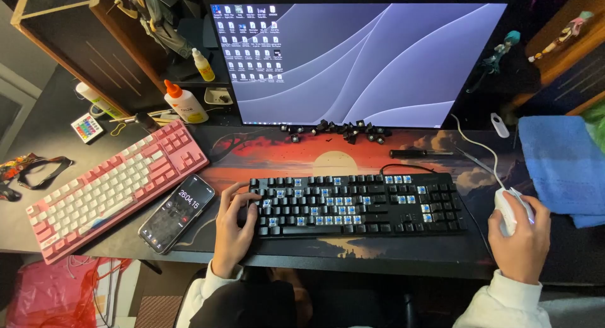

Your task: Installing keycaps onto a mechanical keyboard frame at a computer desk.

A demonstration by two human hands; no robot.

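Two glue bottles (186, 102) behind keyboard (357, 203)

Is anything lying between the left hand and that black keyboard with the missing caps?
Nothing visible does. The left hand already rests on the black keyboard's left end; the phone lies off to its left side.

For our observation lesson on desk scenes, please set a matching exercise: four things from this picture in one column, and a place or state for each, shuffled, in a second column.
Things:
1. black keyboard
2. pink keyboard
3. white mouse
4. loose black keycaps

Places or states:
A. under the right hand
B. in a row below the monitor
C. many caps missing, blue switches showing, left hand on its end
D. set at an angle beside the phone

Pairs: 1-C, 2-D, 3-A, 4-B
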